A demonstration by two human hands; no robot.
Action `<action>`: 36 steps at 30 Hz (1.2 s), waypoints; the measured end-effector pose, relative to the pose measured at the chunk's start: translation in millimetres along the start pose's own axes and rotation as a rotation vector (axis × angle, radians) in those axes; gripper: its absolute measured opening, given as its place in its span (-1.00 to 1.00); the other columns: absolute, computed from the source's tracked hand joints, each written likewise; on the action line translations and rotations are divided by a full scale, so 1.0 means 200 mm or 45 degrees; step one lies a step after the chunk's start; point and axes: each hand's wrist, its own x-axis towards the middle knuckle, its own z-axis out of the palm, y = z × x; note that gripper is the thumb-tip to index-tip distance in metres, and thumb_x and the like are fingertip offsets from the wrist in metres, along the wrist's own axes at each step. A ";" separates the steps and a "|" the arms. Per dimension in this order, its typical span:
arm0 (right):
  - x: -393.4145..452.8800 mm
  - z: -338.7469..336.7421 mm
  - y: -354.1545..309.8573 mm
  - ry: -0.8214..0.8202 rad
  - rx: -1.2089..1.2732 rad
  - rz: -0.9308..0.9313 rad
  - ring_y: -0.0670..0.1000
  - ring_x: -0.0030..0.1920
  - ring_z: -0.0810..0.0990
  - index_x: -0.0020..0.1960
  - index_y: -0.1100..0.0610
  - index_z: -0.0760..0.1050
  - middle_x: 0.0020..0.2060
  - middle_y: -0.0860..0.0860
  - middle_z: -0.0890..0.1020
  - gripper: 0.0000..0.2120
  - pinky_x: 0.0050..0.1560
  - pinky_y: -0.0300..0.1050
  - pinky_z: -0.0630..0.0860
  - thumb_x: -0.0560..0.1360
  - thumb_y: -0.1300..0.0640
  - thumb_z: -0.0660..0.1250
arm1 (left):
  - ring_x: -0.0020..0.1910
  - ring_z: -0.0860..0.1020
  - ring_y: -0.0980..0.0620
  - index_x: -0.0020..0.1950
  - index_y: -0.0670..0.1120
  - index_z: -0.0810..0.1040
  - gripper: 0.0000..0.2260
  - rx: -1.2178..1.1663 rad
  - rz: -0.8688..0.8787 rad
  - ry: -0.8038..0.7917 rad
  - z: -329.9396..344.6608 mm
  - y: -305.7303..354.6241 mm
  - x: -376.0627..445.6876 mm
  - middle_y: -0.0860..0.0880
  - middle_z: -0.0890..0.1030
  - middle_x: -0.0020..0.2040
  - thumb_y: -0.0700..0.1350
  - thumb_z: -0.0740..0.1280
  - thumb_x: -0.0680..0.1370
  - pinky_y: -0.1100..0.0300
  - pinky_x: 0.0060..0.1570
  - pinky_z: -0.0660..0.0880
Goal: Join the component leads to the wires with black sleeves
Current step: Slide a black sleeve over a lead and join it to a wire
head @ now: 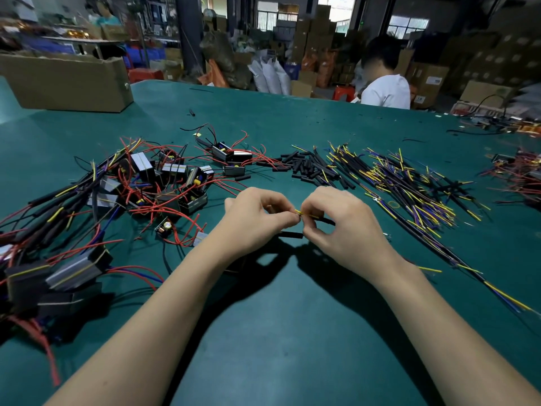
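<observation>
Left hand (257,218) and right hand (336,224) together pinch a yellow wire (304,213) above the green tabletop (292,317); black sleeve (289,235) beneath.

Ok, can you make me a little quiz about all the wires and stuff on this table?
1. True or false: both hands pinch the same yellow wire.
2. Which side of the hands holds the pile of loose black sleeves: near or far?
3. The table cover is which colour: A red, B green, C white?

Key:
1. True: the left hand and right hand meet on it.
2. Far, between the boxy components and the wire bundle.
3. B.
</observation>
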 end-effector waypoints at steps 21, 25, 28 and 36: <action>0.00 0.03 0.07 -0.095 0.767 0.653 -0.04 -0.26 0.60 -0.14 0.04 0.60 -0.28 0.04 0.66 -0.83 -0.16 -0.24 0.51 0.51 0.29 0.33 | -0.18 0.59 -0.06 -0.06 -0.11 0.67 -0.92 0.136 0.111 0.000 -0.06 -0.02 -0.01 -0.10 0.66 -0.21 -0.14 0.43 0.48 0.18 -0.10 0.48; 0.00 0.02 0.07 -0.109 0.778 0.674 -0.03 -0.26 0.60 -0.13 0.06 0.60 -0.28 0.05 0.67 -0.84 -0.15 -0.22 0.51 0.51 0.28 0.33 | -0.18 0.60 0.07 -0.07 -0.10 0.68 -0.92 0.175 0.113 0.002 -0.07 -0.02 -0.01 -0.02 0.67 -0.21 -0.13 0.43 0.48 0.30 -0.10 0.48; 0.01 0.02 0.06 -0.117 0.791 0.676 0.00 -0.24 0.60 -0.15 0.05 0.61 -0.25 0.11 0.67 -0.85 -0.08 -0.06 0.54 0.50 0.27 0.36 | -0.18 0.61 0.10 -0.11 -0.09 0.68 -0.94 0.188 0.113 0.004 -0.07 -0.02 -0.01 0.00 0.68 -0.20 -0.14 0.42 0.49 0.30 -0.09 0.48; 0.01 0.02 0.05 -0.137 0.794 0.683 -0.10 -0.31 0.51 -0.22 0.05 0.60 -0.36 -0.08 0.61 -0.87 -0.17 -0.12 0.45 0.48 0.21 0.39 | -0.20 0.60 0.06 -0.11 -0.12 0.66 -0.93 0.131 0.138 0.024 -0.05 -0.01 -0.01 -0.02 0.67 -0.21 -0.17 0.38 0.50 0.27 -0.09 0.48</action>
